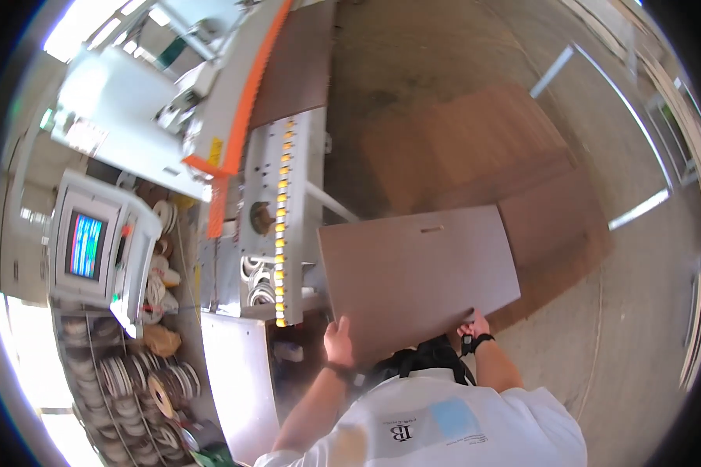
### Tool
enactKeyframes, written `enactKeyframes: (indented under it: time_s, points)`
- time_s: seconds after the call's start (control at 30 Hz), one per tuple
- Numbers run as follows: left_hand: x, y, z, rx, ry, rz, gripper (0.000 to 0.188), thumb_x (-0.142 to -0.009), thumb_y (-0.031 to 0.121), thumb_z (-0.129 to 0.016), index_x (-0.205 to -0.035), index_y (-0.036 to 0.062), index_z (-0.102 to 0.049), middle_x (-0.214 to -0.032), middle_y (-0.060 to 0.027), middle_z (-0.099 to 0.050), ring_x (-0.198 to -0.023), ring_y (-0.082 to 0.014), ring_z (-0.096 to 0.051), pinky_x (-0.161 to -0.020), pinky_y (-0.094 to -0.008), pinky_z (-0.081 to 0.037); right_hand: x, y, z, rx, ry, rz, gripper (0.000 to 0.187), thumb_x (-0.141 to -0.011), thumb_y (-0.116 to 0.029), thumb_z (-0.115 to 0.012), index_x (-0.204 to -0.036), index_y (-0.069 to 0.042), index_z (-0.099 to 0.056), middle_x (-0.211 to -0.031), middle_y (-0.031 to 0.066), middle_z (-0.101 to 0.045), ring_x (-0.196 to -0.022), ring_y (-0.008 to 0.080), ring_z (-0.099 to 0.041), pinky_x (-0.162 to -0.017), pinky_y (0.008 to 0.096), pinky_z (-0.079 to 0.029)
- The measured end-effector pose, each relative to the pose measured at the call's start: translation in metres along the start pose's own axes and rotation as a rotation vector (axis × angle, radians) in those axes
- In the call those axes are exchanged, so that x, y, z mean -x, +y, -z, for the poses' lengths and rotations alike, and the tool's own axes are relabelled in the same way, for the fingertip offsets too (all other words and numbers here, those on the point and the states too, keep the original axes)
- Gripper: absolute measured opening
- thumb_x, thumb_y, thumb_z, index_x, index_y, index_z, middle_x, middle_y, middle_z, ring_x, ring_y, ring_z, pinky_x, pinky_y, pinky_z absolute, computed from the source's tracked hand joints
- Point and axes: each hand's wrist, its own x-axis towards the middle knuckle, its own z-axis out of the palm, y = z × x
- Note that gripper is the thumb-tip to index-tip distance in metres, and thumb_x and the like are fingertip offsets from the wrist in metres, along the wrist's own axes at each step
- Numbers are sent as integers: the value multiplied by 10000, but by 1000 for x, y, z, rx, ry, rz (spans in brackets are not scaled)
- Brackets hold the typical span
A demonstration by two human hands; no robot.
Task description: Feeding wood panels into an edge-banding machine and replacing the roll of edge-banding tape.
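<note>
A flat, rectangular brown board [413,280] with smooth surface is in front of the person, held by two hands; the left hand [338,342] has its fingers clamped on the left edge, near the close corner; the right hand [477,324] is clamped on the near edge, toward the right (the fingertips below are hidden); beyond and to the right, flat, wide brown sheets [557,210] cover part of the grey floor [557,366]; at left stands a pale metal machine table [308,171], bordered by small round yellow-and-white rollers [281,210].
</note>
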Motion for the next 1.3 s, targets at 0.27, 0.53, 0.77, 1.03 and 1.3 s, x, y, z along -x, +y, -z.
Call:
enactKeyframes:
  time_s: [0.27,0.53,0.77,1.03,1.3]
  points:
    - [49,25,72,-63,254,-107,338,-973,301,-634,-945,-35,-648,-780,-48,-596,-718,-143,-510,-655,-338,-421,61,0,-78,245,-147,-42,480,-956,-524,-609,-1165,-98,-536,-843,100,-634,-639,230,-606,-565,397,-545]
    - [84,-3,156,392,524,19,355,-961,370,-649,-868,29,-683,-590,68,-436,-521,-73,-427,-488,-279,-339,140,-19,-181,510,-351,75,394,-936,-475,-676,-1133,-139,-621,-974,47,-691,-872,195,-623,-717,337,-502]
    - [83,-105,211,832,632,128,410,-931,352,-652,-1132,-5,-663,-1065,-117,-678,-958,-266,-634,-883,-451,-514,140,12,-297,806,-677,175,260,-956,-356,-682,-1075,-132,-622,-1020,36,-708,-900,191,-681,-719,325,-528]
    - [73,-132,247,1178,558,92,403,-1044,325,-502,-1259,-5,-586,-1231,-119,-636,-1124,-281,-605,-983,-447,-487,186,79,-403,948,-905,245,584,-985,-274,-655,-1418,-7,-369,-1437,177,-458,-1289,254,-502,-928,369,-532]
    - [56,-109,252,1161,473,15,456,-1056,340,-485,-1370,11,-504,-1379,-127,-568,-1235,-299,-546,-1074,-479,-425,230,136,-405,1022,-1149,491,876,-948,-225,-690,-1561,58,-131,-1647,235,-143,-1535,326,-159,-1231,400,-192]
